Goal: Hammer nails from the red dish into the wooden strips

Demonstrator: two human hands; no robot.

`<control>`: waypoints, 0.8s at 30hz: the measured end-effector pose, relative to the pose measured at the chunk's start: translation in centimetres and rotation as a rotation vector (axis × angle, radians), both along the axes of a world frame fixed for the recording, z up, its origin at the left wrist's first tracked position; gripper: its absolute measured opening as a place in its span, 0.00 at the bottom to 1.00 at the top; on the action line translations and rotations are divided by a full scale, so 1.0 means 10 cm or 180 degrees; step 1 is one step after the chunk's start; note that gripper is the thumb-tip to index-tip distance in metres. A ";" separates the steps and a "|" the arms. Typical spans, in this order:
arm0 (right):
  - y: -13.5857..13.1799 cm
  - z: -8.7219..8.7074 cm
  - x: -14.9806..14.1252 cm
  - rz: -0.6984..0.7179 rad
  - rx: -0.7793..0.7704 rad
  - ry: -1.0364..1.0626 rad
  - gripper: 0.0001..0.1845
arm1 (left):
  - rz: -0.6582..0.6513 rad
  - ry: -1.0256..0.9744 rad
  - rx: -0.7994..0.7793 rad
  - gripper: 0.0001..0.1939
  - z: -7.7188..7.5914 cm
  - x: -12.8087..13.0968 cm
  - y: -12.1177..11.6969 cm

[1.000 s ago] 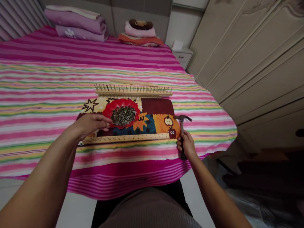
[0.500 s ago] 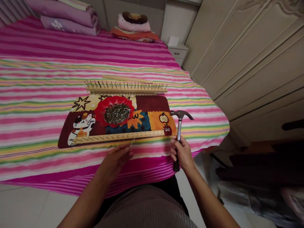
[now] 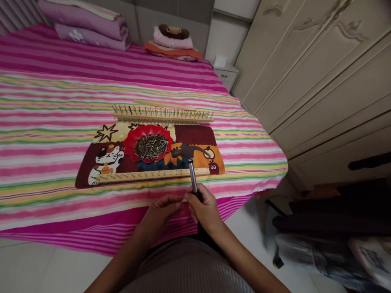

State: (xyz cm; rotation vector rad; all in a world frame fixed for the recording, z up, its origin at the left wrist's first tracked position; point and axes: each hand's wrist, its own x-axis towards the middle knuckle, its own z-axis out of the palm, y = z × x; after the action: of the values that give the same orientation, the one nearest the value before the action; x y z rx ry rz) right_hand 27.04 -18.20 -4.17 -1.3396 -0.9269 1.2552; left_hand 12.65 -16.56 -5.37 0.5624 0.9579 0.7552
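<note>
My right hand [image 3: 207, 208] is wrapped round the dark grip of a claw hammer [image 3: 193, 178], whose head is raised in front of the near wooden strip. Close beside it, my left hand [image 3: 165, 208] pinches a nail [image 3: 184, 199], mostly hidden where the fingertips of both hands meet. The near wooden strip [image 3: 152, 176] lies along the front of a patterned mat [image 3: 195, 134]; slanted nails stand in its left part, and small holes mark its right part. Behind it, a red scalloped bowl [image 3: 130, 142] holds a heap of loose nails [image 3: 152, 146].
Beyond the mat lies another wooden strip [image 3: 165, 119] bristling with nails, with a thin bare strip [image 3: 165, 104] behind it. All rest on a striped bedspread [image 3: 250, 154]. Folded bedding [image 3: 88, 24] and a small pillow stack [image 3: 172, 42] sit at the back. Wardrobe doors [image 3: 305, 81] stand at right.
My left hand has left the bowl with a nail and come toward my body. My right hand has carried the hammer leftward, and the two hands now meet in front of the strip.
</note>
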 end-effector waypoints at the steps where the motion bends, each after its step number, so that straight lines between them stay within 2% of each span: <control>1: 0.00 -0.02 0.00 -0.0047 0.0055 -0.0128 0.11 | -0.0010 0.0012 0.0035 0.16 -0.01 -0.01 -0.01; 5: 0.02 -0.07 0.01 -0.0132 0.0193 -0.0456 0.09 | -0.0143 0.0104 0.0260 0.14 -0.05 -0.04 -0.02; 12: 0.06 -0.13 -0.04 0.0047 0.0370 -0.0716 0.03 | -0.0654 0.0427 0.0858 0.12 -0.10 -0.07 0.03; 16: 0.08 -0.13 -0.08 0.0106 0.0458 -0.0864 0.02 | -0.0683 0.0661 0.1042 0.12 -0.11 -0.07 0.08; 20: 0.11 -0.12 -0.09 0.0182 0.0524 -0.0882 0.04 | -0.0303 0.1078 0.1493 0.12 -0.13 -0.09 0.16; 24: 0.12 -0.17 0.00 -0.0009 0.0490 -0.0830 0.08 | 0.0452 0.1517 0.1368 0.14 -0.21 -0.11 0.28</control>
State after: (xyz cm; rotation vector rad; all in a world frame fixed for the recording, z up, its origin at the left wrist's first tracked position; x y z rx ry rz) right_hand 27.06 -17.02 -5.83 -1.4011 -1.1781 0.9992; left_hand 11.58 -13.74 -7.46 1.0918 1.2917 0.9873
